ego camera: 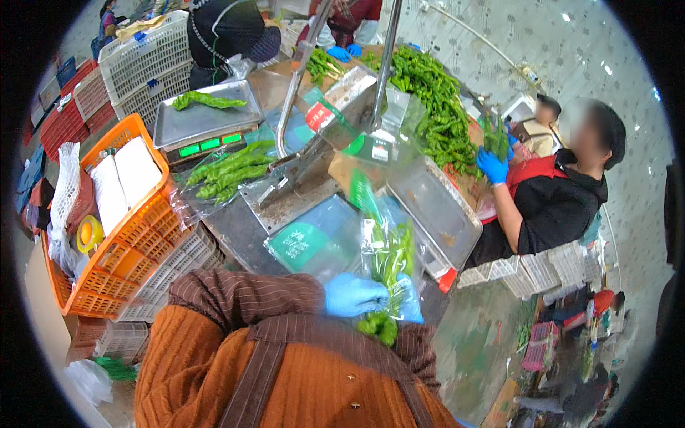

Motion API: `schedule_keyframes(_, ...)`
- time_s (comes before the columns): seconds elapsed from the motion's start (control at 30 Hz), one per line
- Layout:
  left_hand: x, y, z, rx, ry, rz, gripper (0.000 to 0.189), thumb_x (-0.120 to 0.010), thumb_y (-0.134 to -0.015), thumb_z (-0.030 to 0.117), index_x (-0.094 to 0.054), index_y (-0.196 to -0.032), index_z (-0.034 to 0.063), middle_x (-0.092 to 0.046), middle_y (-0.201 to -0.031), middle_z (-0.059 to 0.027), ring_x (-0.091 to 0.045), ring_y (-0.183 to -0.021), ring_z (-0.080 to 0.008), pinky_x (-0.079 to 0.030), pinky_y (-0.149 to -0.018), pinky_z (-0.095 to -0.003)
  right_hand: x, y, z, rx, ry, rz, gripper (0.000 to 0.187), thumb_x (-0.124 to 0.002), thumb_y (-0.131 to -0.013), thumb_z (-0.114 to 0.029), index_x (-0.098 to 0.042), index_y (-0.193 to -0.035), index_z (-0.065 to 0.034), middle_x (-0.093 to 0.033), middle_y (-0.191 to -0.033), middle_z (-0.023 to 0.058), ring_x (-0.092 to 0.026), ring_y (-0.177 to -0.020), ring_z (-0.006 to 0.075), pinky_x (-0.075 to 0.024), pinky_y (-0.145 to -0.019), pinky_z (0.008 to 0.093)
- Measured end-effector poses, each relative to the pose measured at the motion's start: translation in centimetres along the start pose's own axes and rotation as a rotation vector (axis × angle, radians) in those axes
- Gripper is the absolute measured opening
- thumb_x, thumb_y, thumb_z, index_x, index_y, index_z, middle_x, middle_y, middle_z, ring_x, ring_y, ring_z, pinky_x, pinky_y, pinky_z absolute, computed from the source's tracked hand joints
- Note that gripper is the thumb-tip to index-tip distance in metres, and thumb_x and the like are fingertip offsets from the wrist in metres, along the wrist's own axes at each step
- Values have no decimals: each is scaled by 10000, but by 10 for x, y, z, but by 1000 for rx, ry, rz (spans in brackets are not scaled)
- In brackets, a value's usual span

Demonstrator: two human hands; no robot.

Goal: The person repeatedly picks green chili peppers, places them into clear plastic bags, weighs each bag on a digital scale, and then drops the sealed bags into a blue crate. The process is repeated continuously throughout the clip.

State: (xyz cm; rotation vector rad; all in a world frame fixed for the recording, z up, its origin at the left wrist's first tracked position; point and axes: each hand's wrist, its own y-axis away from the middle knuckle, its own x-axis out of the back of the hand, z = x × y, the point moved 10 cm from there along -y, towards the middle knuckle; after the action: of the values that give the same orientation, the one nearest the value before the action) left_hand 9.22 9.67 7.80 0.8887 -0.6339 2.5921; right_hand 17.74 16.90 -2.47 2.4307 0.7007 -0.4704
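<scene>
My left hand (355,295), in a light blue glove, is closed at the left side of a clear plastic bag (369,230). Long green peppers (397,251) fill the bag, and some pepper ends (379,327) stick out at its end near my chest. Against the right side of the same bag, my gloved right hand (409,300) grips it, partly hidden by the film. Just beyond my hands lies a stack of flat printed bags (305,243) on the table. Left of it, more peppers (231,170) rest on clear film.
A digital scale (198,125) holds a pepper (206,100). An orange crate (128,230) with tape (89,234) stands left. Metal bars (291,101) rise mid-table near a metal tray (436,206). A pepper heap (433,107) lies beyond; a gloved co-worker (556,198) stands right.
</scene>
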Motion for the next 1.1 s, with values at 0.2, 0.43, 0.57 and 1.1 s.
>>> schedule_keyframes(0.2, 43, 24, -11, -28, 11, 417, 187, -634, -819, 176, -567, -976, 101, -585, -787, -92, -598, -689, -281, -487, -617, -382, -62, -43, -11, 392, 440, -33, 653, -598, -876, -148, -267, -1422, -14, -467, -1301, 151, -551, -1052, 180, -490, -848, 285)
schedule_keyframes(0.43, 13, 67, -61, 301, 94, 176, 172, -618, -828, 224, -596, -940, 96, -629, -822, -99, -631, -765, -302, -505, -661, -375, -52, 6, 46, 36, 601, -194, 618, -622, -894, -167, -320, -1409, -10, -492, -1293, 123, -478, -1167, 180, -393, -999, 308)
schedule_keyframes(0.57, 18, 65, -56, 179, 152, 311, 137, -623, -821, 200, -617, -906, 93, -616, -850, -87, -624, -774, -287, -504, -665, -373, -46, 17, 42, 152, 764, -117, 624, -673, -844, -115, -370, -1374, 14, -493, -1301, 124, -480, -1169, 189, -390, -997, 312)
schedule_keyframes(1.1, -20, 135, -123, 567, 149, 48, 630, -798, -649, 506, -511, -942, 29, -631, -817, -145, -647, -721, -303, -519, -653, -398, -17, 67, -46, 760, 1466, 498, 540, -725, -748, -73, -499, -1237, -29, -541, -1117, 116, -536, -1055, 208, -477, -870, 330)
